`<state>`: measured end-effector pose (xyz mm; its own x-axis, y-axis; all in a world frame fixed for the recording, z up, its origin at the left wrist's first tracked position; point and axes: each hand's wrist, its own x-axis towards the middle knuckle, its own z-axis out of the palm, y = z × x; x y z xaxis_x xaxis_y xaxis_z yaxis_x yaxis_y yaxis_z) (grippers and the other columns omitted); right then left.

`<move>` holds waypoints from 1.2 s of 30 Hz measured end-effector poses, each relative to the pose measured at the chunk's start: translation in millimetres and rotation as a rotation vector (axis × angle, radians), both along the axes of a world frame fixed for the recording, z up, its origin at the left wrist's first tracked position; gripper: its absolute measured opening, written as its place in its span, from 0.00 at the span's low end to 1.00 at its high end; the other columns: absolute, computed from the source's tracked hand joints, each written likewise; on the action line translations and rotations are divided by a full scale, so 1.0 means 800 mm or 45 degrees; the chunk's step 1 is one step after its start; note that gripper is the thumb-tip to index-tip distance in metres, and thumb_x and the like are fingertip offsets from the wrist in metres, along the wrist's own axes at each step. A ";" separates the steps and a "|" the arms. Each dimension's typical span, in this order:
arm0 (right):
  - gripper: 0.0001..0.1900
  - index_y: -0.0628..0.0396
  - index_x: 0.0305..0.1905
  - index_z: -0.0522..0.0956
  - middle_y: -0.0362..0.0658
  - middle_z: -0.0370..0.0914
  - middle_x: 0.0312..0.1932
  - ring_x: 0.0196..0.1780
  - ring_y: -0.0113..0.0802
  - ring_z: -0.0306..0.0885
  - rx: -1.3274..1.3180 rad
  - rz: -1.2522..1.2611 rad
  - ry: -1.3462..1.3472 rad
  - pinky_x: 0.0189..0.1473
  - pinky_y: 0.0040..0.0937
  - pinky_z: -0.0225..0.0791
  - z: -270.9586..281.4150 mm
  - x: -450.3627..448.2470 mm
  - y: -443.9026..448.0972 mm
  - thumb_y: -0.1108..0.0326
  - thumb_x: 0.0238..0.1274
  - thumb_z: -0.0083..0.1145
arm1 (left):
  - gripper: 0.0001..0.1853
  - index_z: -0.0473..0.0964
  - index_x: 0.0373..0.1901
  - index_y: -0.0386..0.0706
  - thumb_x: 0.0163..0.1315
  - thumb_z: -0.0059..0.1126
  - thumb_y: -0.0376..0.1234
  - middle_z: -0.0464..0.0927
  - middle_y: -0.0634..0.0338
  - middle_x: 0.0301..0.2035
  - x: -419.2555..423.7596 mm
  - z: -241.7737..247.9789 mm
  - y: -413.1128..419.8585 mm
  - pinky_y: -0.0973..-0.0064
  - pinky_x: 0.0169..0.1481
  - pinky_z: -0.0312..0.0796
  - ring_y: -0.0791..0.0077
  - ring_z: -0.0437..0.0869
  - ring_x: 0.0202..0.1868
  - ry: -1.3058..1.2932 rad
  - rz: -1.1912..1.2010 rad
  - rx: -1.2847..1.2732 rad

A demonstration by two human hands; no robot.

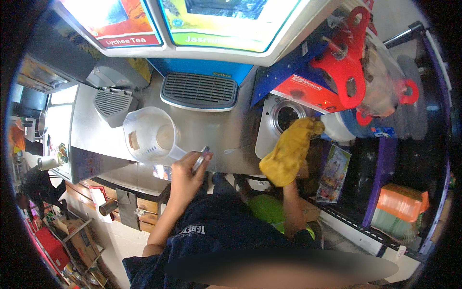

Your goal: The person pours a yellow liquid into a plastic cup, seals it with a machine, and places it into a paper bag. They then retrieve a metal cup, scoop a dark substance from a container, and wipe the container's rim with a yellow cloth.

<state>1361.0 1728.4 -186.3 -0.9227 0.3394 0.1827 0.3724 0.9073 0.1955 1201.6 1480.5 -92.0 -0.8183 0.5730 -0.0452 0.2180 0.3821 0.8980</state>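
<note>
My left hand (189, 173) is closed on a small metal utensil (199, 162), perhaps a spoon; its full shape is hidden. Just beyond that hand stands a translucent plastic measuring jug (149, 132) on the steel counter (223, 137), its handle end close to my fingers. Whether they touch the handle, I cannot tell. A yellow cloth (287, 153) covers my right hand (290, 186), with only the wrist side showing below it. The cloth lies over part of a metal plate with a round opening (288, 117).
A drinks dispenser with a slatted drip tray (199, 90) stands at the back, with a smaller grey drip tray (113, 104) to its left. At right are a red-and-blue sealing machine (306, 92), a large plastic bottle (361, 124) and red plastic handles (352, 61). A person (39, 189) is at far left.
</note>
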 end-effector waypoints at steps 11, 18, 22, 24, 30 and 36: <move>0.13 0.58 0.44 0.80 0.48 0.76 0.54 0.47 0.43 0.79 -0.241 0.078 0.164 0.47 0.46 0.74 -0.028 -0.105 -0.027 0.65 0.56 0.54 | 0.08 0.83 0.39 0.35 0.64 0.60 0.29 0.82 0.48 0.30 0.002 0.014 -0.009 0.69 0.36 0.71 0.61 0.83 0.29 0.018 0.020 -0.090; 0.13 0.58 0.44 0.80 0.48 0.76 0.53 0.47 0.43 0.79 -0.216 0.025 0.156 0.47 0.46 0.74 -0.012 -0.110 -0.001 0.65 0.56 0.54 | 0.08 0.82 0.39 0.34 0.64 0.60 0.29 0.80 0.46 0.27 -0.006 0.000 -0.038 0.69 0.34 0.70 0.60 0.81 0.27 0.067 0.142 -0.095; 0.13 0.58 0.44 0.80 0.48 0.76 0.53 0.47 0.43 0.79 -0.189 -0.034 0.106 0.47 0.46 0.74 -0.001 -0.130 0.058 0.65 0.56 0.54 | 0.08 0.83 0.38 0.34 0.65 0.60 0.30 0.80 0.47 0.26 -0.016 -0.013 -0.048 0.70 0.33 0.68 0.60 0.79 0.25 0.033 0.193 -0.014; 0.13 0.58 0.44 0.80 0.48 0.76 0.53 0.47 0.43 0.79 -0.177 -0.055 0.062 0.47 0.46 0.74 0.005 -0.147 0.093 0.65 0.56 0.54 | 0.08 0.83 0.38 0.34 0.65 0.60 0.31 0.79 0.49 0.25 -0.018 -0.014 -0.049 0.71 0.32 0.68 0.63 0.77 0.24 0.000 0.169 -0.048; 0.13 0.58 0.44 0.80 0.48 0.76 0.52 0.47 0.44 0.79 -0.184 -0.089 -0.016 0.47 0.45 0.74 0.013 -0.169 0.138 0.65 0.56 0.54 | 0.09 0.83 0.38 0.35 0.65 0.60 0.32 0.83 0.51 0.28 -0.010 -0.004 -0.040 0.72 0.37 0.70 0.70 0.81 0.29 -0.245 0.056 -0.064; 0.13 0.58 0.44 0.80 0.48 0.76 0.52 0.47 0.44 0.79 -0.199 -0.108 -0.004 0.47 0.45 0.74 0.013 -0.166 0.145 0.64 0.56 0.54 | 0.08 0.84 0.40 0.38 0.64 0.60 0.31 0.82 0.49 0.27 0.005 0.000 -0.025 0.70 0.33 0.71 0.65 0.82 0.25 -0.125 -0.081 0.036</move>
<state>1228.3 1844.0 -175.6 -0.8901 0.4400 0.1187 0.4484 0.8921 0.0559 1205.7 1460.3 -92.0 -0.7729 0.6255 -0.1065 0.1514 0.3448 0.9264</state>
